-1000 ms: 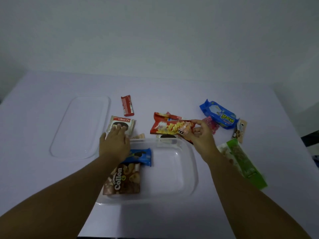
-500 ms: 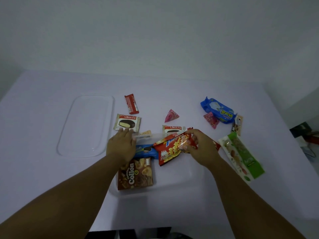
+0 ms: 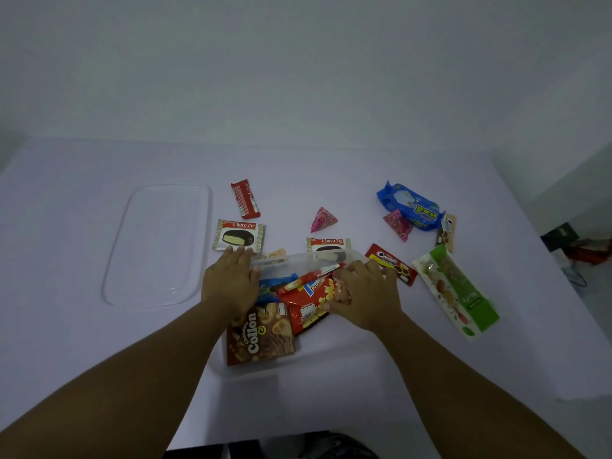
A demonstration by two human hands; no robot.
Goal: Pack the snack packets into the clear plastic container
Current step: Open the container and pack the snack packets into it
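The clear plastic container (image 3: 334,354) lies in front of me. Inside it lie a brown Collon box (image 3: 260,336), a blue packet (image 3: 275,286) and a red chips packet (image 3: 309,301). My right hand (image 3: 364,294) grips the red chips packet down inside the container. My left hand (image 3: 230,283) rests flat over the container's far left corner, fingers straight. Loose on the table are two Choco Pie packets (image 3: 239,235) (image 3: 328,245), a red Cream-O packet (image 3: 392,263), a green nuts pouch (image 3: 455,289), a blue bag (image 3: 410,205) and a pink triangle sweet (image 3: 323,220).
The container's clear lid (image 3: 159,243) lies to the left. A small red bar (image 3: 245,198) sits behind the left Choco Pie. A pink sweet (image 3: 397,224) and a small brown sachet (image 3: 447,231) lie by the blue bag. The table's edge runs down the right.
My right hand has carried the red chips packet from beyond the container's far rim down into it, beside the Collon box. My left hand has stayed on the far left corner.
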